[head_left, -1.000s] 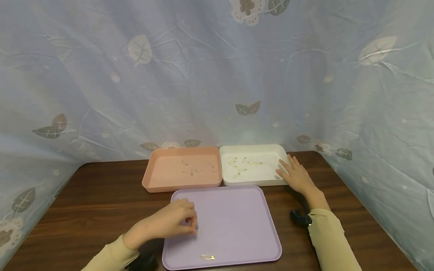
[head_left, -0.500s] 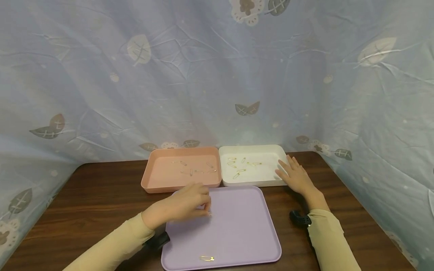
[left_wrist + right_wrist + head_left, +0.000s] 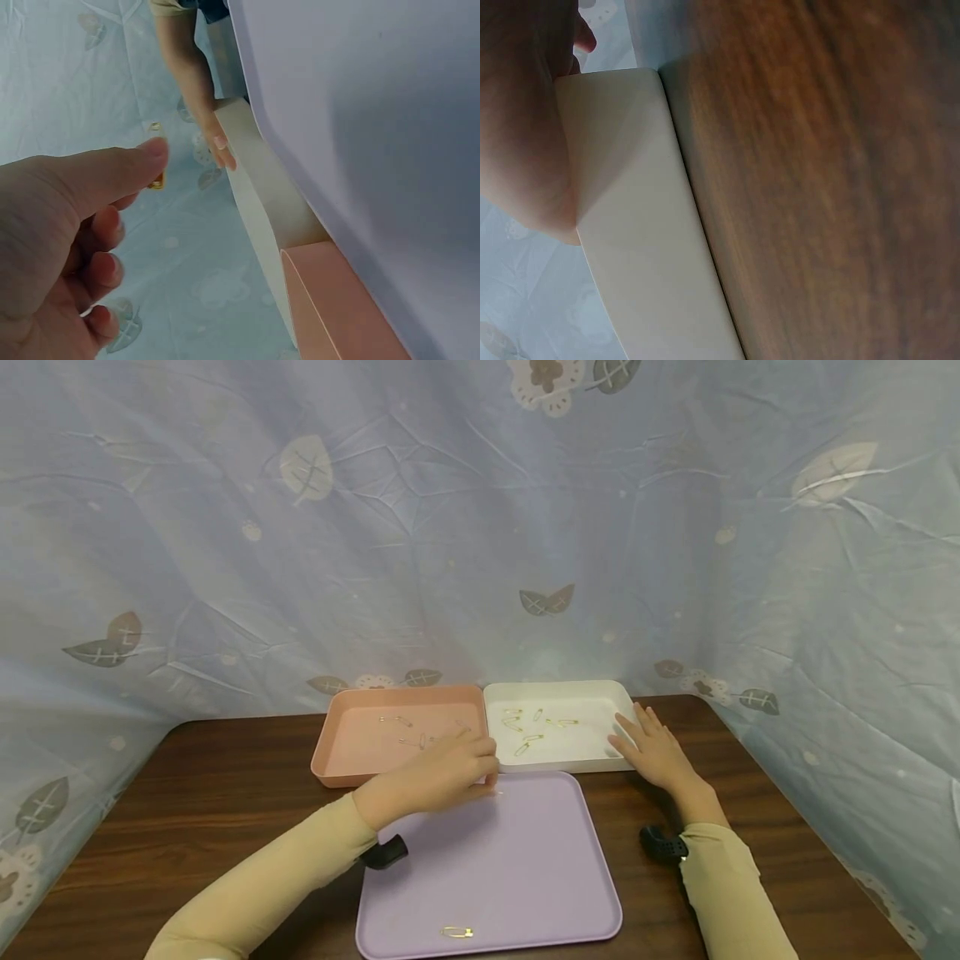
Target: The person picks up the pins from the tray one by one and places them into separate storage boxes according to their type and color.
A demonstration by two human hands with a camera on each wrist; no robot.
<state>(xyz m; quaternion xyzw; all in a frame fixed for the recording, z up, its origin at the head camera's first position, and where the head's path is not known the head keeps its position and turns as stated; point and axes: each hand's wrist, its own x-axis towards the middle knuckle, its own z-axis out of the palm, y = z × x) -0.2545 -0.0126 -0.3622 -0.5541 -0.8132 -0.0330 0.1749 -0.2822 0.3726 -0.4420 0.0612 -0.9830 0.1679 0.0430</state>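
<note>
Between thumb and fingers, my left hand [image 3: 438,772] pinches a gold safety pin [image 3: 156,180], held above the far edge of the lilac tray [image 3: 502,868]. Part of the pin is hidden by the thumb. My right hand [image 3: 660,752] rests with spread, straight fingers on the right end of the white tray [image 3: 592,739]. Several gold safety pins [image 3: 528,739] lie in that white tray. Near the lilac tray's front rim lies one more gold safety pin [image 3: 457,932].
Left of the white tray stands a pink tray [image 3: 352,743] with several silvery safety pins [image 3: 405,721], some hidden behind my left hand. All trays are on a dark wooden table [image 3: 247,777]. A patterned cloth [image 3: 420,543] hangs behind and at both sides.
My left hand has moved away from me and to the right, from over the lilac tray's left part to its far edge, carrying the pinched pin. The right hand has stayed still.
</note>
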